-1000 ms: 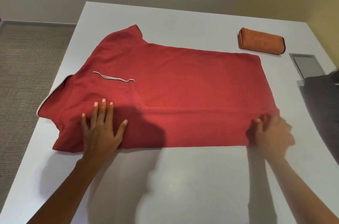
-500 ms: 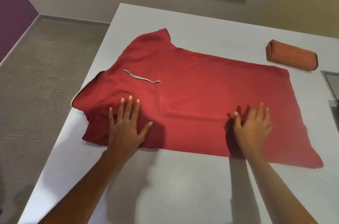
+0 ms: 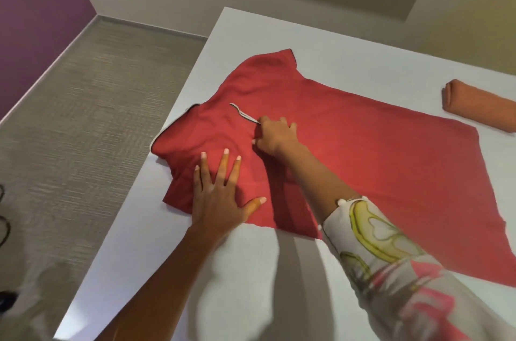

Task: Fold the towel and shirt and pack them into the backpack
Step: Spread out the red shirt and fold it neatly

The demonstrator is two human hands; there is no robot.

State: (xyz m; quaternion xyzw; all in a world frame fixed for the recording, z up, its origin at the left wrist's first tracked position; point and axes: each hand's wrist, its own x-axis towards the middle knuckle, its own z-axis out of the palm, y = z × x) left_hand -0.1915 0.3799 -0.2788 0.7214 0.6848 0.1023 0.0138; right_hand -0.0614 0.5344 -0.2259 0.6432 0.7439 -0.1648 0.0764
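Red short-sleeved shirt (image 3: 363, 150) spread flat on a white counter (image 3: 251, 271), collar end toward the left edge. The left hand (image 3: 220, 198) presses flat on its near left part, fingers (image 3: 225, 166) straight and spread; the right hand (image 3: 275, 136), just beyond, pinches cloth beside the pale trim (image 3: 243, 114) with curled fingers. A rolled orange towel (image 3: 480, 106) lies apart, far right.

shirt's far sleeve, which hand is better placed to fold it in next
Probably the right: the right hand lies at the white trim, nearer the far sleeve; the left hand presses the shirt flat.
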